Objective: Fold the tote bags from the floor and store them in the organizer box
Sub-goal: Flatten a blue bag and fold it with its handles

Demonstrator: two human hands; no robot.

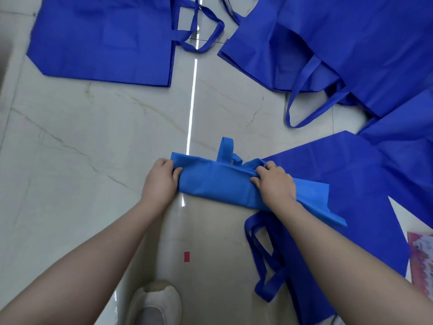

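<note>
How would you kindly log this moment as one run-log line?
stage: folding | left hand: grips folded tote bag | right hand: grips same bag | unfolded bags: on floor | organizer box: unseen

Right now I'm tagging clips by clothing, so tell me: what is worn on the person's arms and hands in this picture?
Both arms are bare as far up as the frame shows, with no sleeves or gloves in view. The left hand wears nothing. The right hand has a thin gold-coloured ring on one finger. No watch or bracelet shows at either wrist.
</note>
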